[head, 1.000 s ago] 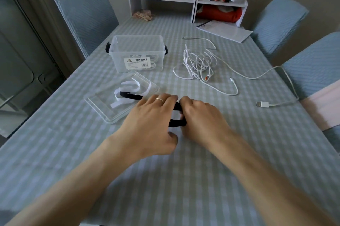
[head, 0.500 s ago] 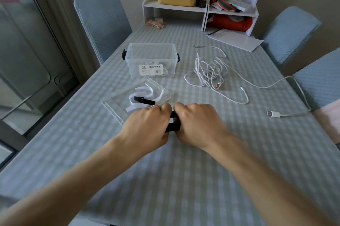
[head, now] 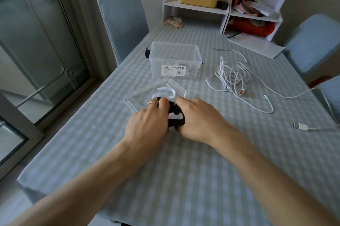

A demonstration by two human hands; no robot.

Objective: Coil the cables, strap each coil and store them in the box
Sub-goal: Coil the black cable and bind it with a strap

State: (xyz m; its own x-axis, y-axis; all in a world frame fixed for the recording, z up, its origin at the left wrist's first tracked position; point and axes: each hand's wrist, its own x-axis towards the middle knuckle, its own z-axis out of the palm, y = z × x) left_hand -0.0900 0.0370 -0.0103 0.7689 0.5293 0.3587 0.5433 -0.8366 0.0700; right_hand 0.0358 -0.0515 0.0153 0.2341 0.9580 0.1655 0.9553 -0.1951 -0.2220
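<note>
A small black cable coil [head: 175, 121] sits between my two hands just above the table's middle. My left hand [head: 149, 124] grips its left side with curled fingers, and my right hand [head: 199, 119] grips its right side. A black strap end peeks out by my left fingertips. The clear plastic box [head: 174, 60] stands open behind, with white cable inside. Its clear lid [head: 134, 104] lies flat in front of it, holding white straps [head: 165, 92]. A tangle of white cables [head: 233, 76] lies loose to the right.
A white USB plug [head: 299, 126] lies near the table's right edge. A white shelf unit [head: 226, 1] and a paper sheet [head: 257, 45] occupy the far end. Blue-grey chairs stand at the left back and right side. A glass door runs along the left.
My hands have drawn closer together around the black coil, and the strap end that stuck out left over the lid is now mostly tucked in. The camera has swung left.
</note>
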